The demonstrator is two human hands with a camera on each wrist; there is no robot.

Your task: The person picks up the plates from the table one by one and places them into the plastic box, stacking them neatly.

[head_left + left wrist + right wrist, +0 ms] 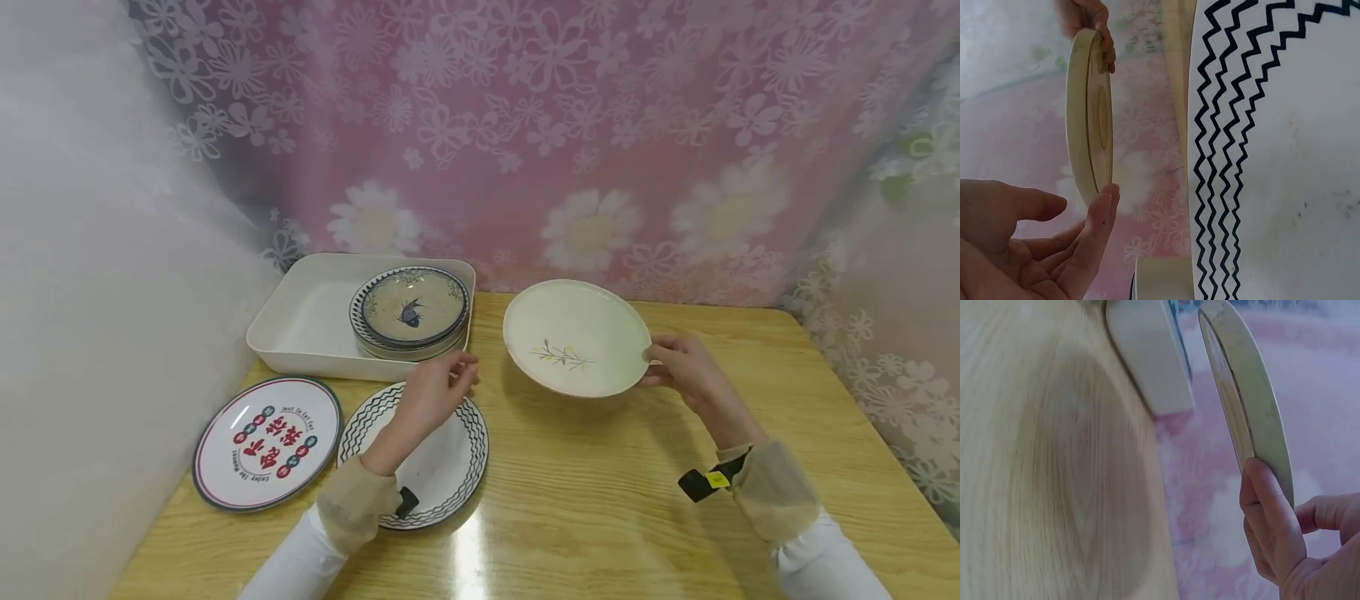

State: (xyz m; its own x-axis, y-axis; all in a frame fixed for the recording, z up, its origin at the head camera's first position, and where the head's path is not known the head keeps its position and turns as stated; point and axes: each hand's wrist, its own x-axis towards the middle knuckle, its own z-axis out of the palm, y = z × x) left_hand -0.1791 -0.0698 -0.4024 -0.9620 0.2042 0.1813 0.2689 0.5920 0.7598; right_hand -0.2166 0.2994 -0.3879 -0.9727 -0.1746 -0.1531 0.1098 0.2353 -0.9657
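at the far left, a round white plate with a dark rim and red characters (255, 467) is lying face up on the light wood-grained bench (570, 500). behind it, a smooth white rectangular tray with rounded corners (311, 321) is standing near the pink flowered curtain (525, 167) — its right end is holding a round beige bowl with a blue fish and patterned rim (412, 296), which is resting on other stacked dishes (386, 350). in front of the tray, a round white plate with black zigzag lines round its border (446, 458) is lying just beside the first plate, partly hidden by the left arm. the left hand (435, 392) is hovering over that plate's far edge, thumb and fingers loosely bent and apart, holding nothing. further right, a round cream plate with a yellow-and-brown sprig (577, 325) is hanging above the bench, tilting so that its face is showing in the head view. the right hand (690, 375) is pinching its right edge — thumb on the face, fingers curling underneath.
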